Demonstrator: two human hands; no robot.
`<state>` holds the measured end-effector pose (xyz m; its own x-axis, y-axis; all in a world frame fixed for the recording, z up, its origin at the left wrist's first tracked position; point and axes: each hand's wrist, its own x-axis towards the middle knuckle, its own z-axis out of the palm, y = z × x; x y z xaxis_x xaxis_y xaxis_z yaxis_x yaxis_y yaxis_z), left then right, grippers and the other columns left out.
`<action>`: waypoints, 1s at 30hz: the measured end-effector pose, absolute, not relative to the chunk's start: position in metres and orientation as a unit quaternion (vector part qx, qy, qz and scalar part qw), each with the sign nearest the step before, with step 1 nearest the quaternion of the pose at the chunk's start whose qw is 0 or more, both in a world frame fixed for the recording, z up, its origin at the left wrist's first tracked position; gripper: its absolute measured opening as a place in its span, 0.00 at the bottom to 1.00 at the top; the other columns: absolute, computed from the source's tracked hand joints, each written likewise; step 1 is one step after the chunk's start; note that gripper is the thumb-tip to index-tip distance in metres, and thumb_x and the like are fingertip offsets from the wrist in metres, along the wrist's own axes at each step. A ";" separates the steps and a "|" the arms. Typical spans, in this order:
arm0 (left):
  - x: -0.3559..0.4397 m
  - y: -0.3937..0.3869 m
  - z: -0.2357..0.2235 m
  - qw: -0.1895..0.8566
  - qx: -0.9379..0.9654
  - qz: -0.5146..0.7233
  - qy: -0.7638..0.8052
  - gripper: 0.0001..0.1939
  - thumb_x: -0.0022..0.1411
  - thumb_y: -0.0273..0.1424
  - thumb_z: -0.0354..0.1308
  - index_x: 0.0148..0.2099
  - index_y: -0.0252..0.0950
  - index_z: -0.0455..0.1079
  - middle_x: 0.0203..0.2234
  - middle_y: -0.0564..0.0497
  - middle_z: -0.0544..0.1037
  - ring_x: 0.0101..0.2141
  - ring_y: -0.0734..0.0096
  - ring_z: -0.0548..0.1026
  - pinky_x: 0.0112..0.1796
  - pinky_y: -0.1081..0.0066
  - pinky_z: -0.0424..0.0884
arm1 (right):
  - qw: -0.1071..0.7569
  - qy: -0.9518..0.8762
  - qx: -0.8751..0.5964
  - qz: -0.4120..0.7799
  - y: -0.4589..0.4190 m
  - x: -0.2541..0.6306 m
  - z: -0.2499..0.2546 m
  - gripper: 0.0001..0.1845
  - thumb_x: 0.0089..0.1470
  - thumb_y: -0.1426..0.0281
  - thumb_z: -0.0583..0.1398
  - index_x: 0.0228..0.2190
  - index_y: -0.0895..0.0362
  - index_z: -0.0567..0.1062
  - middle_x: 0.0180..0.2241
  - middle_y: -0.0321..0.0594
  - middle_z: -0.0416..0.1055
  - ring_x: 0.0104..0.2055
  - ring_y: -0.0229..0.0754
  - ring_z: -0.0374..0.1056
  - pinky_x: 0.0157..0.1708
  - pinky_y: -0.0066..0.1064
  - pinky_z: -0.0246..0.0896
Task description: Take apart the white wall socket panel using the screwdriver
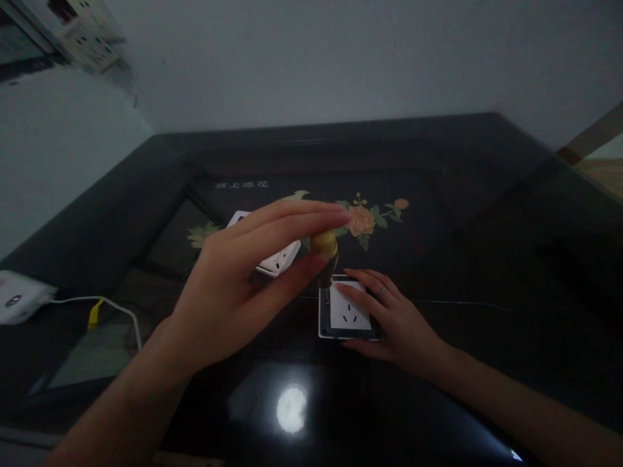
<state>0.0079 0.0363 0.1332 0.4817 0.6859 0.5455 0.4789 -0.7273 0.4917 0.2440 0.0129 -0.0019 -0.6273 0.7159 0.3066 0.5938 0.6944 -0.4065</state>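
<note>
One square white socket (351,318), dark-bordered with slim dark slots, lies near the middle of the glossy black tabletop (467,272). The right hand (396,321) clasps it from the right. I see the left hand (238,272) pinching a screwdriver (325,246), round yellow knob over a dark neck, metal shaft at the socket's left border.

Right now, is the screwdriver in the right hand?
No, the left hand grips the screwdriver, while the right hand holds the wall socket.
</note>
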 end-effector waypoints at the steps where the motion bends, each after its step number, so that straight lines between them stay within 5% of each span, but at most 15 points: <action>1: 0.007 0.035 0.135 0.151 0.851 0.362 0.349 0.16 0.68 0.29 0.57 0.57 0.45 0.70 0.51 0.53 0.79 0.49 0.66 0.78 0.50 0.67 0.75 | 0.225 -0.892 -0.368 0.134 0.013 0.244 -0.002 0.39 0.53 0.61 0.65 0.62 0.54 0.58 0.62 0.54 0.58 0.62 0.58 0.55 0.55 0.57 0.65; 4: 0.005 0.034 0.134 0.170 0.847 0.353 0.358 0.20 0.67 0.29 0.59 0.59 0.48 0.68 0.51 0.55 0.79 0.47 0.66 0.79 0.50 0.67 0.76 | 0.218 -0.894 -0.368 0.133 0.013 0.244 -0.002 0.40 0.53 0.61 0.65 0.62 0.55 0.58 0.63 0.54 0.57 0.62 0.59 0.54 0.55 0.57 0.65; 10: 0.008 0.038 0.128 0.089 0.835 0.420 0.345 0.11 0.62 0.32 0.64 0.48 0.45 0.74 0.39 0.56 0.81 0.40 0.68 0.79 0.43 0.69 0.76 | 0.224 -0.892 -0.366 0.139 0.012 0.244 -0.002 0.40 0.53 0.61 0.65 0.62 0.53 0.56 0.62 0.54 0.57 0.62 0.59 0.55 0.54 0.57 0.65; 17: 0.001 0.037 0.136 0.177 0.854 0.337 0.355 0.23 0.66 0.26 0.58 0.62 0.44 0.67 0.55 0.54 0.76 0.50 0.68 0.77 0.51 0.71 0.73 | 0.225 -0.891 -0.367 0.140 0.014 0.244 -0.003 0.40 0.52 0.62 0.65 0.62 0.52 0.56 0.62 0.54 0.58 0.62 0.60 0.56 0.55 0.58 0.65; 24: 0.010 0.041 0.129 0.035 0.849 0.392 0.352 0.10 0.63 0.32 0.64 0.47 0.41 0.73 0.37 0.55 0.81 0.38 0.71 0.79 0.40 0.71 0.75 | 0.214 -0.897 -0.366 0.128 0.013 0.243 0.000 0.40 0.53 0.61 0.65 0.62 0.55 0.57 0.62 0.55 0.56 0.62 0.59 0.53 0.55 0.56 0.66; 30: 0.003 0.037 0.134 0.185 0.857 0.331 0.350 0.24 0.67 0.24 0.54 0.64 0.43 0.62 0.56 0.51 0.75 0.54 0.65 0.75 0.55 0.64 0.71 | 0.220 -0.898 -0.360 0.122 0.012 0.244 0.000 0.39 0.53 0.61 0.65 0.62 0.57 0.57 0.62 0.55 0.57 0.61 0.58 0.53 0.55 0.55 0.66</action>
